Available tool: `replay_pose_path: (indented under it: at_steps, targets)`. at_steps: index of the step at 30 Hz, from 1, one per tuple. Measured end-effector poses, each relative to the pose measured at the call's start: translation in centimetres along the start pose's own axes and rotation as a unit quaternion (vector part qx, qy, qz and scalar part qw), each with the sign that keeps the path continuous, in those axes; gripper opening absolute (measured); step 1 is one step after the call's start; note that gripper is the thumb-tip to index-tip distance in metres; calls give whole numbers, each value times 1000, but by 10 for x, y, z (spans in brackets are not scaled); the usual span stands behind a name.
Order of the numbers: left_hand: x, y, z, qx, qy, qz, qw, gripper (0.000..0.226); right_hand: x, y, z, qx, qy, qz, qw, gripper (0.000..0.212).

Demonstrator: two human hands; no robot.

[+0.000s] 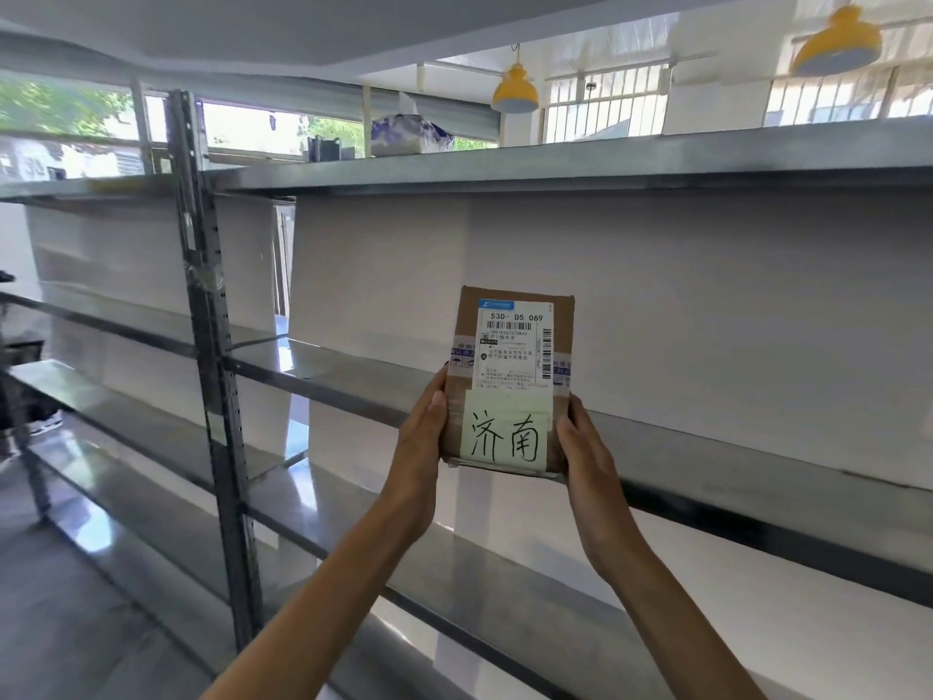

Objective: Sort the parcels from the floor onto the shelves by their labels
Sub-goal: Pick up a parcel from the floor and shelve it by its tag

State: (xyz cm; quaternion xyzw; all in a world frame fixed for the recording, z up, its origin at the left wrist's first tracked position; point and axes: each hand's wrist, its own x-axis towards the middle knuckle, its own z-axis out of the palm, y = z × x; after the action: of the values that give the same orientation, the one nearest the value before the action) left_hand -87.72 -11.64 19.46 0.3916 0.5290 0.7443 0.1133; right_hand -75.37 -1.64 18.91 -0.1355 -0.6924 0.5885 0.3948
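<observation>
A small brown cardboard parcel (511,346) is held upright in front of me, between both hands. It carries a white printed shipping label reading 530-D5 069 and, below it, a pale handwritten note (505,434) with two Chinese characters. My left hand (421,437) grips its lower left edge and my right hand (580,447) grips its lower right edge. Behind the parcel runs a grey metal shelf (757,447) of the rack, bare where I can see it.
The metal rack has several long tiers and a perforated upright post (212,346) to the left. A wrapped bundle (409,133) and a dark item sit on the top tier. A second shelving unit (126,320) extends left. Yellow lamps (515,93) hang above.
</observation>
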Motion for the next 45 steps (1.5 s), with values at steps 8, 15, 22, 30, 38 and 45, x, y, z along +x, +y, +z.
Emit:
replay_pose_path:
  at_steps: [8,15,22,30,38,45]
  targets:
    - [25,11,-88,30,2,4,1000,37,25,1,87,10,-15,10,1000,35]
    - [34,18,-166,56,15,2,998,34,34,7,162,17,-39,13,999,27]
    - [44,12,-218,52,25,-21,998,32,48,20,212,2,-49,10,999,30]
    - [67,9,-249,39,56,-38,997,29,79,29,242,-5,-60,7,998,32]
    - [104,-3,-259,38,88,-44,994,32,131,51,261,18,-78,3,997,30]
    - [144,-9,-270,38,126,-31,991,34,178,59,278,27,-106,8,994,25]
